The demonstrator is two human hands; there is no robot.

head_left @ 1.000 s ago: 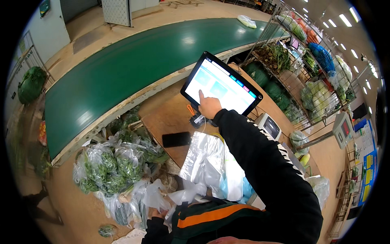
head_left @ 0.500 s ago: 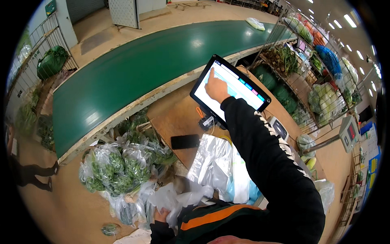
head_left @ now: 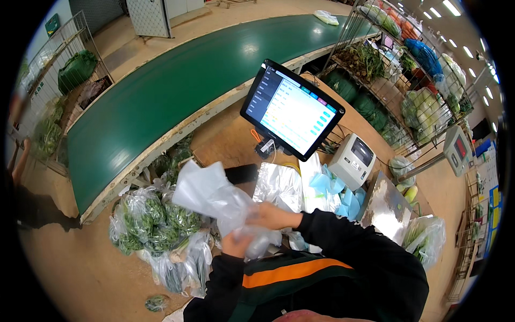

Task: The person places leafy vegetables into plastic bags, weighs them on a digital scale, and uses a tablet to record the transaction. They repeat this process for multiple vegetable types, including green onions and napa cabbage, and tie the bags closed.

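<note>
Both my hands are on a translucent white plastic bag (head_left: 206, 190) in front of my body. My left hand (head_left: 235, 244), slightly blurred, grips its lower part. My right hand (head_left: 272, 216) pinches the bag's side. The bag's upper end flares out to the left and covers part of a black phone (head_left: 242, 174) on the table. Beside my right hand lies a stack of silvery clear bags (head_left: 278, 189). Left of my left hand are bagged green leafy vegetables (head_left: 153, 217), with more filled clear bags (head_left: 185, 265) below them.
A lit touchscreen (head_left: 292, 110) stands on the brown table, with a label printer (head_left: 352, 161) and a metal scale plate (head_left: 385, 209) to its right. The scale display (head_left: 457, 151) rises on a pole. Beyond runs a green conveyor belt (head_left: 177, 96). Wire cages (head_left: 399, 91) hold vegetables.
My right hand has left the touchscreen and come down to the plastic bag. My left hand has lifted the bag up and toward the middle. The screen now shows a different page.
</note>
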